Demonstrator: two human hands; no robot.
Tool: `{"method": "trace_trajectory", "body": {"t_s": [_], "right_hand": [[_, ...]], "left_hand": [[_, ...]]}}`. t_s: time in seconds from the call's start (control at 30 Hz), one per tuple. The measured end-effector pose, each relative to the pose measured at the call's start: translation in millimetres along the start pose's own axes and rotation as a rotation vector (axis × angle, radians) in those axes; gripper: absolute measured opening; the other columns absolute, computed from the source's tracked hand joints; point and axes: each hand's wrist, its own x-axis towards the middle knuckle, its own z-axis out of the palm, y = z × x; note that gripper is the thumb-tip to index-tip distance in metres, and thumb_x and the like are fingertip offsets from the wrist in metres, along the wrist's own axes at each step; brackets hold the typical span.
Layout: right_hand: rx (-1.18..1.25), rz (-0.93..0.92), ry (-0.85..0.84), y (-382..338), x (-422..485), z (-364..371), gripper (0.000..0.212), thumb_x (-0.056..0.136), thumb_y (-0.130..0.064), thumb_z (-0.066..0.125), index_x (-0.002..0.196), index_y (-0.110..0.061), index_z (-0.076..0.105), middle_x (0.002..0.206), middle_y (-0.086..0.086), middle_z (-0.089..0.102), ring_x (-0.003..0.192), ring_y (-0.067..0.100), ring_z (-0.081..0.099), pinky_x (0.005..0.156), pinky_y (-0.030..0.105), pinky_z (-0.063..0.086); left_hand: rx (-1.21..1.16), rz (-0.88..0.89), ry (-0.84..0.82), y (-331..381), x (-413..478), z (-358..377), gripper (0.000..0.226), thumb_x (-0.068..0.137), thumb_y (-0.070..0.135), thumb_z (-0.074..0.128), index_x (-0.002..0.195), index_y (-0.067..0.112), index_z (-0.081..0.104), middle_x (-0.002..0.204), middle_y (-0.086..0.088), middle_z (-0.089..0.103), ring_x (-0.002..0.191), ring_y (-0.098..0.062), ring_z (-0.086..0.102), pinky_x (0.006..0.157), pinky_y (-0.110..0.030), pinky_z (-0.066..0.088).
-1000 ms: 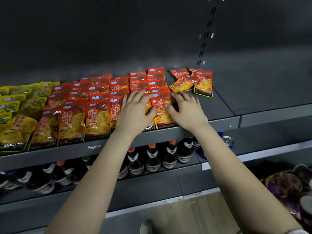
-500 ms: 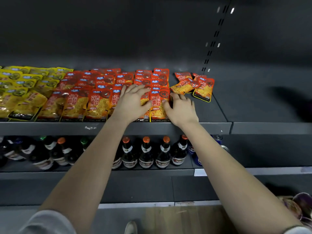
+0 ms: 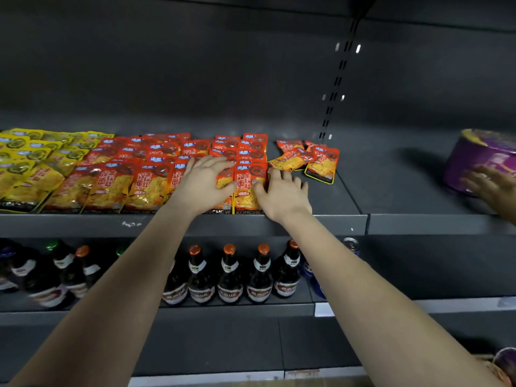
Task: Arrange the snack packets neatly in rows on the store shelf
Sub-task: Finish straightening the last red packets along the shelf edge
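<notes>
1. Far left, we see flat yellow foil snack packets [image 3: 28,163] in overlapping rows on the dark grey metal shelf [image 3: 335,199].
2. Beside them, glossy red-orange snack packets [image 3: 131,177] fill neat rows.
3. The left hand [image 3: 203,181] lies spread, palm down, pressing the front-row packets.
4. The right hand [image 3: 283,195], fingers loosely bent on the shelf, sets its thumb against the rightmost front red packet [image 3: 245,180].
5. Behind it we find a loose heap of red packets [image 3: 307,159], tilted and overlapping.
6. Far right, another person's hand [image 3: 491,187] touches a purple round tub [image 3: 480,155].
</notes>
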Motion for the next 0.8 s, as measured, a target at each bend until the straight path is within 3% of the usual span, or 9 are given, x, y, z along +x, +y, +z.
{"method": "trace_trajectory", "body": {"t_s": [0.5, 0.8], "right_hand": [[0.028, 0.025, -0.010, 2.7, 2.3, 4.1, 0.063, 0.093, -0.058, 0.025, 0.142, -0.018, 0.028, 0.148, 0.012, 0.029, 0.137, 0.038, 0.020, 0.114, 0.054, 0.011], [0.061, 0.008, 0.081, 8.3, 5.9, 6.1, 0.060, 0.094, -0.056, 0.027, 0.143, -0.022, 0.027, 0.151, 0.009, 0.026, 0.141, 0.034, 0.011, 0.115, 0.053, 0.005]], "left_hand": [[-0.033, 0.002, 0.012, -2.5, -2.0, 0.6, 0.052, 0.089, 0.041, 0.053, 0.139, 0.029, 0.041, 0.150, 0.005, 0.034, 0.143, -0.019, 0.020, 0.118, -0.048, 0.001], [0.032, 0.035, -0.008, -3.4, -4.4, 0.8, 0.063, 0.088, 0.050, 0.051, 0.145, 0.034, 0.029, 0.155, 0.009, 0.021, 0.145, -0.021, 0.010, 0.115, -0.045, -0.007]]}}
